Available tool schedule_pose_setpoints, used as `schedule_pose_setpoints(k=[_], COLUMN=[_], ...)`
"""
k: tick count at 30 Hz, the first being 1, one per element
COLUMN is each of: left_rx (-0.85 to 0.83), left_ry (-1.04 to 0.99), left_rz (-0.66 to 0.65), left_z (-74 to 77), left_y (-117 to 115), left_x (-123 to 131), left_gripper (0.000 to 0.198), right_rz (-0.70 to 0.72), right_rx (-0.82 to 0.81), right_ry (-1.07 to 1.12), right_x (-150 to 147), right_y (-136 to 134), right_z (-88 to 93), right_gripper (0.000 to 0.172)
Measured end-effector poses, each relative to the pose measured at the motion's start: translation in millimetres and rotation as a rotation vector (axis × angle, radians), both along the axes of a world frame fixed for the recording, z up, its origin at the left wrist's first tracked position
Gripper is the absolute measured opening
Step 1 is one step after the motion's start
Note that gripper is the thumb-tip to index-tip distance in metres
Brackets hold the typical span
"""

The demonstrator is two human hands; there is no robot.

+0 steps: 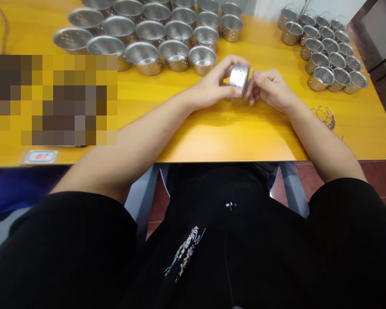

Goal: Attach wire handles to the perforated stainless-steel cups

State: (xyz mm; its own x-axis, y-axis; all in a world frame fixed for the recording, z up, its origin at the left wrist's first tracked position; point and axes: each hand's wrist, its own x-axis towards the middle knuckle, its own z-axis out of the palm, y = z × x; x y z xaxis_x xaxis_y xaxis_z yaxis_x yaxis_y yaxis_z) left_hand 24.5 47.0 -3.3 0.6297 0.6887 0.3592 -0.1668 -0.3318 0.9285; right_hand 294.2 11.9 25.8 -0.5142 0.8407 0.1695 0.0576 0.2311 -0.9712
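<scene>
A small metal cup (238,77) with punched holes lies on its side in the air above the yellow table, its rim turned to the right. My left hand (216,86) is wrapped round it, thumb below and fingers over the top. Close to the rim, my right hand (270,89) has its thumb and fingers pressed together; what they pinch is too small to make out. To the right, beside my right forearm, a small heap of thin curved wires (326,116) rests on the table.
Rows of perforated metal cups (143,58) stand at the back left. More cups with wire handles (321,78) stand at the back right. A label (41,156) is on the front left of the yellow table (244,137); a pixelated patch hides part of the left side.
</scene>
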Motion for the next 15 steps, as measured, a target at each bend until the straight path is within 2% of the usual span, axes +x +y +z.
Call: schedule_pose_setpoints(k=[3,7,12,15], left_rx=[0.056,0.093,0.041,-0.012], left_ry=[0.041,0.078,0.032,0.006], left_rz=[-0.003,0.092,0.121,0.153], left_z=[5.2,8.9,9.0,14.0], left_y=[-6,-10,-12,-19], left_x=[3,7,8,8], left_gripper=[0.095,0.093,0.086,0.086], right_rz=[-0.001,0.008,0.003,-0.003], right_rx=[0.006,0.021,0.049,0.058], right_ry=[0.003,-0.007,-0.029,-0.038], right_x=[0,0,0,-1], right_y=[-1,-1,0,-1], right_z=[-1.5,-3.9,-2.5,0.5], right_gripper=[0.092,0.091,0.091,0.092])
